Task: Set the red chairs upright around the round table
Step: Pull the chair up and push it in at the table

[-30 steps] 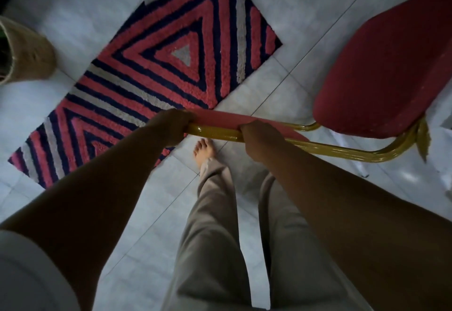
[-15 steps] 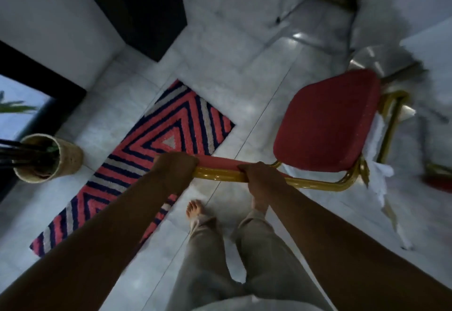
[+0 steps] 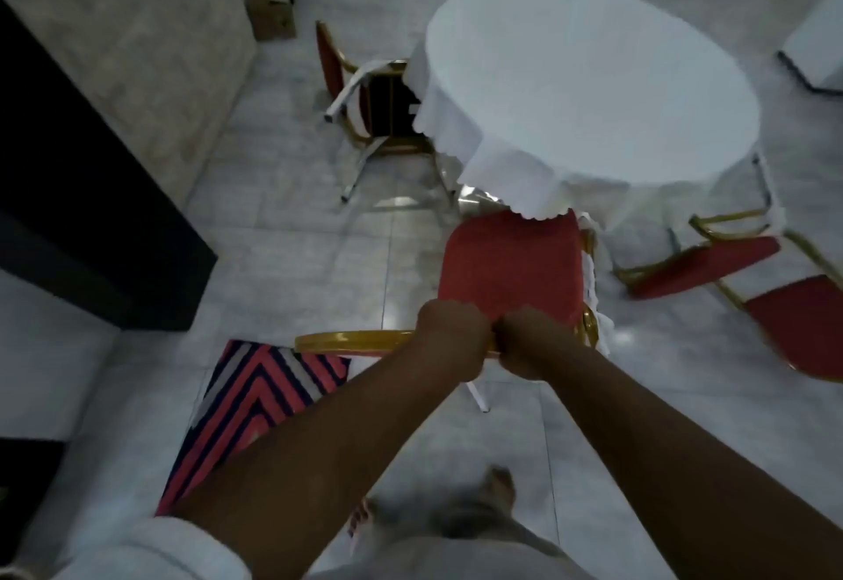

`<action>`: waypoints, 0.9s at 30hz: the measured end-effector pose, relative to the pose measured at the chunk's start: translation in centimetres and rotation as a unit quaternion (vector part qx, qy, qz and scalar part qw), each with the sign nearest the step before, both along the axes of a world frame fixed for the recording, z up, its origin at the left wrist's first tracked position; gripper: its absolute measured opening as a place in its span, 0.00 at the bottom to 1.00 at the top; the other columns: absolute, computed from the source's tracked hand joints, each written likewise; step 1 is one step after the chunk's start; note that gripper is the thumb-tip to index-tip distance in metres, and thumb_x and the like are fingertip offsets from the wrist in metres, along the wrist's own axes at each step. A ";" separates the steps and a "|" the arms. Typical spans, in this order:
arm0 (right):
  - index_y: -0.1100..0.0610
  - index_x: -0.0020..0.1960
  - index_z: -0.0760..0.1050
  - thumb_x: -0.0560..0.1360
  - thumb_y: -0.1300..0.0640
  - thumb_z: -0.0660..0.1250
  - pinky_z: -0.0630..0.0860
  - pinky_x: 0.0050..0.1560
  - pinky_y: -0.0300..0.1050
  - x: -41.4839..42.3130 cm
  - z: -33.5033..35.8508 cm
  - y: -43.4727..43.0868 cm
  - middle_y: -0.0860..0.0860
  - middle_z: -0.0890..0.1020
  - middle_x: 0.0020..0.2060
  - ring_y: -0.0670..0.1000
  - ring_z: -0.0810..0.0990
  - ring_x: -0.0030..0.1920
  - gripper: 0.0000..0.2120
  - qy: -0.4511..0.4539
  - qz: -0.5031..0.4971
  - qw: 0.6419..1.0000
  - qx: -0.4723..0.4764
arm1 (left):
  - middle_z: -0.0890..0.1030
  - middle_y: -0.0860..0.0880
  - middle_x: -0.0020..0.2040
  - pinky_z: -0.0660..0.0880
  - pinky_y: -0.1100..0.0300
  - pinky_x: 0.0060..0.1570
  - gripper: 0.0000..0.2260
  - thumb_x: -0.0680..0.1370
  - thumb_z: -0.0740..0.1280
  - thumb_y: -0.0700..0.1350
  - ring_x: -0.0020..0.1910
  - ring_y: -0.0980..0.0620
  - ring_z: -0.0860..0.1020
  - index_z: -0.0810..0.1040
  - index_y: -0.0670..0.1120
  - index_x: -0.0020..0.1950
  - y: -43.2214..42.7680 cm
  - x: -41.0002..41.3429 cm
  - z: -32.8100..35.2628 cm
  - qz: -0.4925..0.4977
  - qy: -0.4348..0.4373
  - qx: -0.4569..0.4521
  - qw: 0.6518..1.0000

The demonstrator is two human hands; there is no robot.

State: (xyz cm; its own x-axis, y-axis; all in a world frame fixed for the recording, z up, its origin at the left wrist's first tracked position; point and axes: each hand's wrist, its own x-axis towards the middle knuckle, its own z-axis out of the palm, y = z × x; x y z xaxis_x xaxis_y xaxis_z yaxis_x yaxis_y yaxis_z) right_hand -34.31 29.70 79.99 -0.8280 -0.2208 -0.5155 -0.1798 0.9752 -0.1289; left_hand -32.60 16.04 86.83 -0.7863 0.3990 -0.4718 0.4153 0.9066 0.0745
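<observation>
A red-cushioned chair (image 3: 508,267) with a gold frame stands upright in front of me, its seat reaching under the hanging cloth of the round table (image 3: 588,77). My left hand (image 3: 449,328) and my right hand (image 3: 531,340) sit side by side, both closed on the gold top rail of its backrest. A second red chair (image 3: 365,98) lies tipped over on the floor at the table's left. A third red chair (image 3: 748,278) lies overturned at the right, legs pointing up toward the table.
A striped red, navy and grey rug (image 3: 255,401) lies on the tiled floor at my left. A dark counter (image 3: 91,223) and a stone wall run along the left. Another white-draped table (image 3: 816,50) shows at the right edge. My feet are below the chair.
My view lifted from the floor to the round table. The chair moved forward up to the table's cloth, and my hands came closer together on the backrest rail.
</observation>
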 end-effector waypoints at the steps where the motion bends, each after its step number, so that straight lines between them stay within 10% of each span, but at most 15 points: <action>1: 0.55 0.51 0.79 0.72 0.63 0.65 0.78 0.49 0.47 0.3 0.6 1.9 0.52 0.80 0.44 0.53 0.79 0.44 0.10 0.000 -0.016 1.000 -0.004 | 0.75 0.47 0.45 0.71 0.55 0.44 0.09 0.74 0.67 0.43 0.43 0.47 0.76 0.77 0.44 0.53 1.9 0.3 0.5 -0.008 0.002 0.019 1.000; 5: 0.52 0.47 0.81 0.69 0.65 0.65 0.77 0.45 0.43 2.5 2.2 10.6 0.50 0.81 0.42 0.51 0.80 0.45 0.11 0.029 -0.045 0.997 -0.050 | 0.78 0.46 0.51 0.69 0.57 0.40 0.14 0.74 0.68 0.43 0.42 0.50 0.74 0.75 0.44 0.59 6.3 1.3 0.8 -0.022 -0.034 0.106 0.994; 9: 0.55 0.46 0.82 0.66 0.67 0.66 0.66 0.35 0.31 4.5 3.3 19.2 0.48 0.80 0.40 0.45 0.76 0.40 0.13 0.028 -0.046 0.993 -0.100 | 0.71 0.43 0.69 0.70 0.63 0.50 0.33 0.76 0.66 0.46 0.61 0.47 0.75 0.54 0.50 0.77 3.5 0.7 -0.7 -0.002 -0.133 0.077 0.988; 16: 0.54 0.59 0.79 0.69 0.62 0.73 0.72 0.47 0.36 7.4 4.7 32.1 0.48 0.81 0.49 0.43 0.75 0.45 0.19 -0.009 -0.058 0.992 -0.110 | 0.76 0.45 0.65 0.71 0.66 0.54 0.32 0.73 0.66 0.41 0.58 0.50 0.77 0.60 0.52 0.75 8.7 1.0 -3.5 0.056 -0.154 0.055 0.985; 22: 0.49 0.58 0.79 0.71 0.66 0.64 0.67 0.36 0.32 9.3 5.2 38.2 0.46 0.77 0.42 0.41 0.73 0.37 0.19 -0.031 -0.029 0.999 -0.033 | 0.75 0.43 0.67 0.72 0.52 0.64 0.29 0.72 0.61 0.35 0.64 0.45 0.75 0.65 0.46 0.74 18.5 3.1 -4.1 0.041 -0.119 0.096 0.987; 27: 0.47 0.63 0.76 0.72 0.68 0.60 0.75 0.42 0.37 9.4 4.6 42.8 0.48 0.78 0.46 0.45 0.78 0.42 0.25 -0.032 -0.045 0.998 0.012 | 0.80 0.43 0.56 0.79 0.54 0.50 0.21 0.73 0.60 0.34 0.51 0.46 0.80 0.74 0.46 0.64 23.8 4.1 -4.9 0.046 -0.103 0.102 0.988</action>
